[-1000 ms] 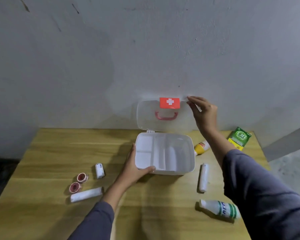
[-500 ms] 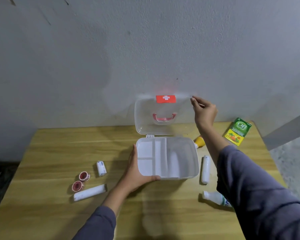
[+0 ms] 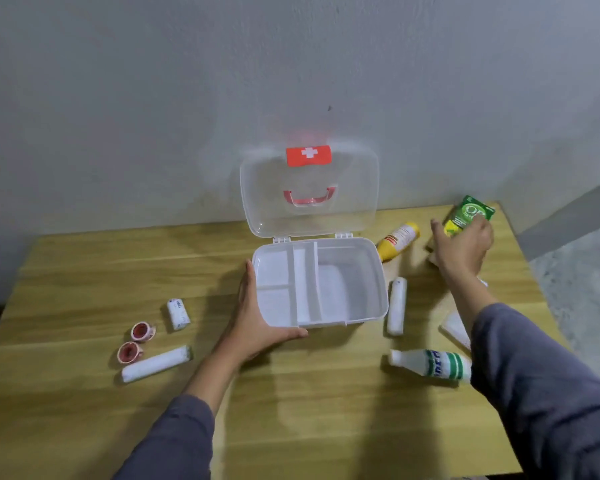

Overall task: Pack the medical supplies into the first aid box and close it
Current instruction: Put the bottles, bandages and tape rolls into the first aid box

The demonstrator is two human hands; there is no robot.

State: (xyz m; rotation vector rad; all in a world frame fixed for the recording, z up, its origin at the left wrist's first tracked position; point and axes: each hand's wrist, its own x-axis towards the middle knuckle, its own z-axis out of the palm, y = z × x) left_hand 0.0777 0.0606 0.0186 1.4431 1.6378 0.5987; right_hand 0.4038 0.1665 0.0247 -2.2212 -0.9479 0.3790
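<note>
The box (image 3: pixel 321 282) sits open in the middle of the worktop (image 3: pixel 84 271), its clear lid (image 3: pixel 309 188) upright near the wall, its compartments empty. The left hand (image 3: pixel 257 320) clasps the box's near left corner, thumb along the front edge. The right hand (image 3: pixel 463 247) reaches over the green carton (image 3: pixel 470 213) at the far right; whether it grips is unclear. Rolls (image 3: pixel 156 363), tapes (image 3: pixel 142 331) and bottles (image 3: pixel 430 363) lie around the box.
</note>
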